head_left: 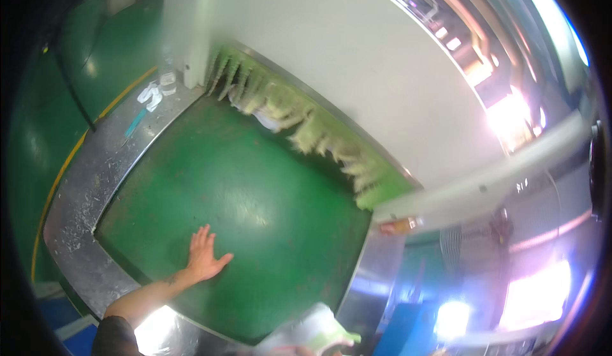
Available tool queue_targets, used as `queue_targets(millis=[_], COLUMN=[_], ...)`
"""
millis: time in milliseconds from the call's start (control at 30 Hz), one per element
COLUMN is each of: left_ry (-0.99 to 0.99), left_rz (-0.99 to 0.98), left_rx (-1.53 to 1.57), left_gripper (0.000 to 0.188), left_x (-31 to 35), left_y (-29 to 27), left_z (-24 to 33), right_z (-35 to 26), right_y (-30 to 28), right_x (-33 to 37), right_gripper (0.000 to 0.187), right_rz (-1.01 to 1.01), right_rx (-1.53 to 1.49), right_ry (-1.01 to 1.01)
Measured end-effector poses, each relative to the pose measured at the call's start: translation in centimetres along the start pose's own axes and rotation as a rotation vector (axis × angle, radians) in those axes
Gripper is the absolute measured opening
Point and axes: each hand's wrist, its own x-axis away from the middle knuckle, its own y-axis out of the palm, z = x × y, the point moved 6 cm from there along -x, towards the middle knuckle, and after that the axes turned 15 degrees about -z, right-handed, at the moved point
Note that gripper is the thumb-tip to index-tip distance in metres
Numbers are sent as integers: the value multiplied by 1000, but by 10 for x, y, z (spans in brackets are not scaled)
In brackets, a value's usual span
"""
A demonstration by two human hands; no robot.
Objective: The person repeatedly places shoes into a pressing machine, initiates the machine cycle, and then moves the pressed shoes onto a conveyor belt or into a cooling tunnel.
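My left hand (205, 256) lies flat, fingers spread, on the near part of a green conveyor belt (242, 190) and holds nothing. At the bottom edge only the fingers of my right hand (294, 350) show, gripping a pale translucent plastic bag (319, 329) with a light green tint. The bag hangs over the belt's near right corner. A fringe of pale green curtain strips (299, 123) hangs across the belt's far end, below a white machine housing (357, 56).
A scuffed metal frame (83, 184) borders the belt on the left and near sides. On its far left corner lie small white pieces (152, 94), a clear little bottle (167, 81) and a teal pen (135, 124). Beyond is green floor with a yellow line (60, 177).
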Motion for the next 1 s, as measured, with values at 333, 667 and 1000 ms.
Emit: queue_targets(millis=[333, 667, 1000], left_ry=[312, 324, 944], left_rz=[-1251, -1055, -719], left_rx=[1319, 1472, 325], left_gripper=[80, 68, 77], left_x=[48, 146, -39], left_y=[-92, 42, 154], left_z=[278, 385, 664], right_z=[-25, 81, 163], right_y=[-97, -15, -23], right_x=[165, 190, 209], right_gripper=[71, 43, 16], right_rz=[737, 553, 802], right_rx=[-994, -1272, -1597], right_ry=[-878, -485, -175])
